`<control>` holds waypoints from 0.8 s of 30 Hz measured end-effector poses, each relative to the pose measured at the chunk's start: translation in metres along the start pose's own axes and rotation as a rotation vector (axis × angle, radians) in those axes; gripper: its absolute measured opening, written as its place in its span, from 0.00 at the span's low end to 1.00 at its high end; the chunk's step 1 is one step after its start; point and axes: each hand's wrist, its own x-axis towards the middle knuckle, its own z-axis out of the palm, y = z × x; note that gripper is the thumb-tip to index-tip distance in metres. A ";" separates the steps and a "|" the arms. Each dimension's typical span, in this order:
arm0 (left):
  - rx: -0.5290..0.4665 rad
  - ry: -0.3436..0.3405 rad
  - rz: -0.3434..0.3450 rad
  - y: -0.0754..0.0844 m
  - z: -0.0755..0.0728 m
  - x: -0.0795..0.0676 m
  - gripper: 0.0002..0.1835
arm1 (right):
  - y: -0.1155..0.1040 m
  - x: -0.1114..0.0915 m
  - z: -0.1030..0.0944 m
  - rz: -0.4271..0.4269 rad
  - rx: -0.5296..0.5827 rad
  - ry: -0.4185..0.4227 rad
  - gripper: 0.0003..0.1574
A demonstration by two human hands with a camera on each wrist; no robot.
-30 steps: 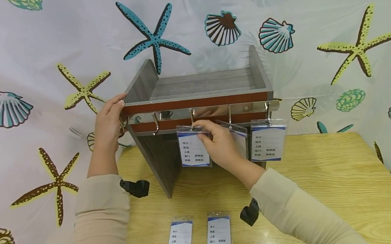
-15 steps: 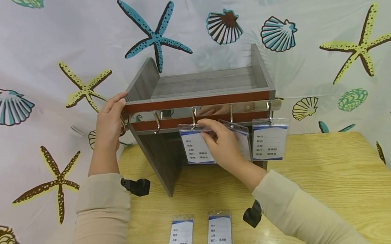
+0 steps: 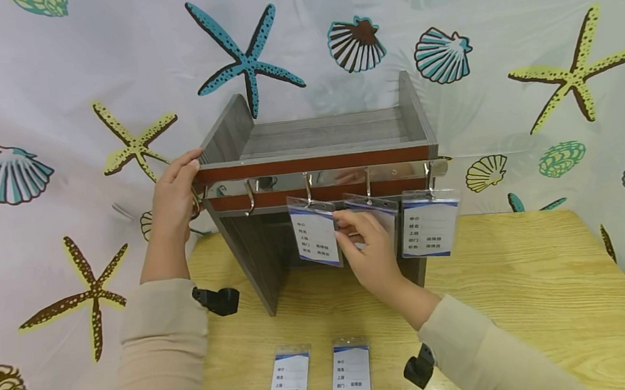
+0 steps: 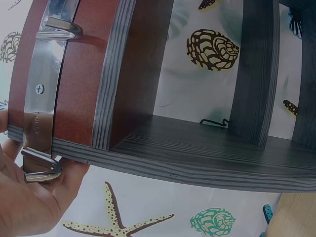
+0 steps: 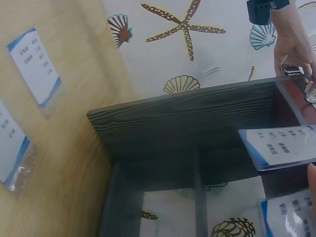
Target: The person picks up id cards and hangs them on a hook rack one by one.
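Note:
My left hand (image 3: 173, 193) grips the left end of a grey wooden shelf (image 3: 317, 162) with a red-brown front and a metal hook strip (image 3: 339, 177). In the left wrist view its fingers wrap the panel end behind a hook (image 4: 42, 170). A clear ID badge holder (image 3: 316, 235) with a white and blue card hangs tilted from the middle hook. My right hand (image 3: 371, 249) has thumb and index tips right at its right edge, a little apart. Behind that hand another badge holder (image 3: 380, 208) hangs, partly hidden. A third badge holder (image 3: 430, 224) hangs at the right end.
Two more badge holders, a left one (image 3: 288, 382) and a right one (image 3: 350, 374), lie on the wooden table (image 3: 526, 300) in front of the shelf. A second hook from the left (image 3: 250, 198) carries no badge. A patterned cloth (image 3: 123, 44) hangs behind.
My right hand has moved from the top of the middle badge holder down and right to its side edge. That badge holder now hangs tilted from the hook. The left hand keeps its grip.

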 end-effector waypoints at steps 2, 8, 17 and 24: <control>0.001 0.001 0.000 -0.001 0.000 0.000 0.24 | 0.002 -0.007 -0.001 0.021 0.001 -0.005 0.17; -0.004 0.005 -0.002 0.000 0.000 0.000 0.24 | 0.013 -0.030 -0.003 0.077 -0.013 -0.026 0.18; -0.001 0.006 -0.005 0.000 0.000 0.001 0.24 | 0.027 -0.058 -0.005 0.246 -0.029 -0.095 0.19; -0.004 0.009 -0.010 0.001 0.001 -0.001 0.23 | 0.042 -0.078 -0.005 0.399 -0.032 -0.176 0.19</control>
